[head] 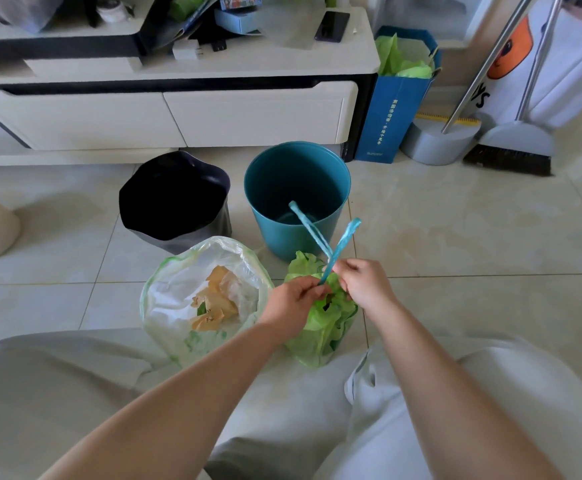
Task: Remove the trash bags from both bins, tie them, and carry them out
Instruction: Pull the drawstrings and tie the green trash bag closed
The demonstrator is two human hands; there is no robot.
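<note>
A floor of pale glossy tiles (455, 220) with thin grout lines fills the view, lit brightly from the right. Along the back wall a low white TV cabinet (165, 112) with two drawers is set, its top cluttered with a dark phone (332, 26) and small boxes. Beside its right end a blue paper bag (395, 109) stuffed with green plastic stands on the floor, and a broom (511, 154) and grey dustpan (436, 140) are leaned further right.

Two bins are placed before the cabinet: a black bin (175, 199) on the left and a teal bin (296, 192) on the right, apparently emptied. Nearer the camera, an open whitish trash bag (192, 299) holding crumpled paper rests on the tiles. Just beside it a green trash bag (320, 327) is gathered at its mouth. Its two teal drawstrings (327, 240) are crossed and pinched by the left hand (293, 303) and the right hand (362, 282), both closed on the ties.
</note>
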